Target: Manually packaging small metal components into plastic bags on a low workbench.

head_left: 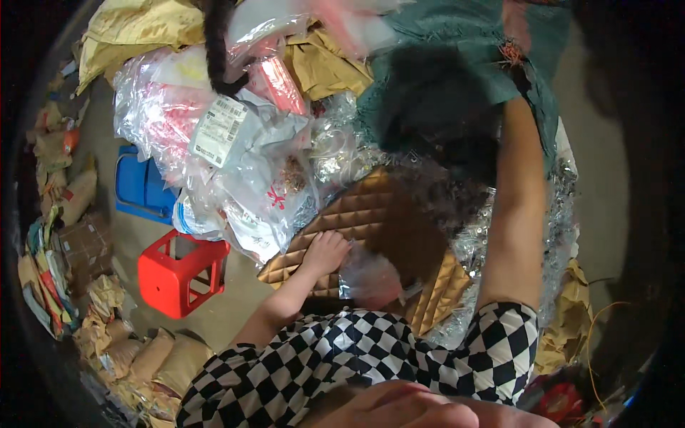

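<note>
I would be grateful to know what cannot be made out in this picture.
All in the head view:
Right hand: hidden beyond the right forearm, apparently by the green sack.
Black furry strip: cut off by the upper edge.
Dark shape: too blurred to identify.
Print on the white label: too small to read.
Small clear bag: contents blurred.

The person wears a short-sleeved top (360,342) with black and white checks, forearms (515,221) bare.

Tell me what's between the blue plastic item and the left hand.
Head view: plastic bags beside the blue plastic item, then a strip of the golden-brown quilted pad under the left hand.
</note>
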Tool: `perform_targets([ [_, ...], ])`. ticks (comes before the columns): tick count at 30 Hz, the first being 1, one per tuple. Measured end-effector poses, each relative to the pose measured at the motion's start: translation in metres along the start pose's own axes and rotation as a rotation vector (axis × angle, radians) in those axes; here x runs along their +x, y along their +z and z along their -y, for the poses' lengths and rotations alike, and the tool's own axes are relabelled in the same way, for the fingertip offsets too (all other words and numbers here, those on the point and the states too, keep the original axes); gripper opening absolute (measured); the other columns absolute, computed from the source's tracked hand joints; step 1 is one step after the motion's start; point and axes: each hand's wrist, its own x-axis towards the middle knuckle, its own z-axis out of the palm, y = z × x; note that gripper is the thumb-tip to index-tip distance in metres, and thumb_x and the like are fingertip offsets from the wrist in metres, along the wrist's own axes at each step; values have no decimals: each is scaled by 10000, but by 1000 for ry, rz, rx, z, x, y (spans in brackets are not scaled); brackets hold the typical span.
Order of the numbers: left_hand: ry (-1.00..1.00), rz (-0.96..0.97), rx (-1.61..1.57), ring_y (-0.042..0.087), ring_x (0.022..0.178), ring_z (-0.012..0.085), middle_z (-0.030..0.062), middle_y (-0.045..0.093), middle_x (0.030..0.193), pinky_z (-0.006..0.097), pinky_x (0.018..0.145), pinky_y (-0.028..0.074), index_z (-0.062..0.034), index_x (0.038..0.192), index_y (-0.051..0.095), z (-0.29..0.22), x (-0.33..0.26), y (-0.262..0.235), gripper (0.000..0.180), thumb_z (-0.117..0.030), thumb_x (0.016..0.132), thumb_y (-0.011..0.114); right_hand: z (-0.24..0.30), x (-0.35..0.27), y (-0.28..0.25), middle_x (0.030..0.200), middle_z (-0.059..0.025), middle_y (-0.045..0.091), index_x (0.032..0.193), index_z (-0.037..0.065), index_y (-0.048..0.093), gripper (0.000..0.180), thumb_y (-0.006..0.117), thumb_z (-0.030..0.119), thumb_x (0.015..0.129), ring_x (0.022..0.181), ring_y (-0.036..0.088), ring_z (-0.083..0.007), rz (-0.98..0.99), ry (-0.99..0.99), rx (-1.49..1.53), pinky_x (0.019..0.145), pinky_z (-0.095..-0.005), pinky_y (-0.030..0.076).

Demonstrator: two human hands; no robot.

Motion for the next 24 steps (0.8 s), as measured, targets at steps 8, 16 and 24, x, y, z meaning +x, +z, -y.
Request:
perform_targets([
  [8,-4,-10,9,527,924,269,67,547,907,397,808,431,-120,868,614,-2,7,-4,174,-294,872,622,15,-48,-3,1309,-164,583,1325,60,561,459,574,245,906,1192,553,-322,-28,-72,-49,1063,-454,391],
  [16,40,-30,29,513,943,253,63,544,938,386,812,431,-123,869,618,2,8,-3,154,-277,862,615,36,-185,9,1314,-175,582,1345,68,547,500,595,274,893,1206,548,-339,-94,-431,-73,1084,-464,370],
  [24,-33,109,45,526,962,256,59,561,945,380,831,433,-131,897,635,3,10,-9,173,-296,894,582,40,-222,-9,1396,-180,512,1382,105,519,602,635,385,863,1289,470,-381,602,-616,104,1114,-509,315],
])
